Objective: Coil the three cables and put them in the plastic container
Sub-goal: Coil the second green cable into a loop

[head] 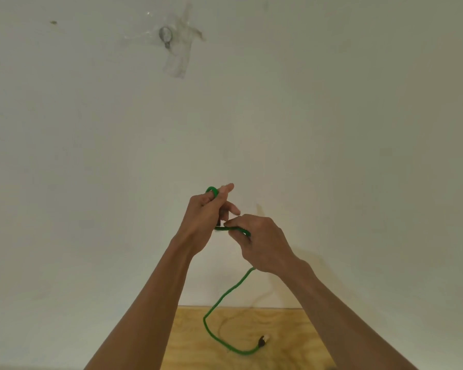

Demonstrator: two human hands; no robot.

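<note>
I hold a green braided cable [219, 300] up in front of a white wall. My left hand [206, 217] grips a small loop of it, with green showing above the fingers. My right hand [259, 241] pinches the cable just beside the left hand. From under my right hand the rest of the cable hangs down in a curve. Its plug end [263, 340] lies on the wooden table [286, 332]. The other two cables and the plastic container are out of view.
The white wall fills most of the view. High on it, a round metal piece [165, 35] is held by clear tape. Only a narrow strip of the table shows between my forearms at the bottom.
</note>
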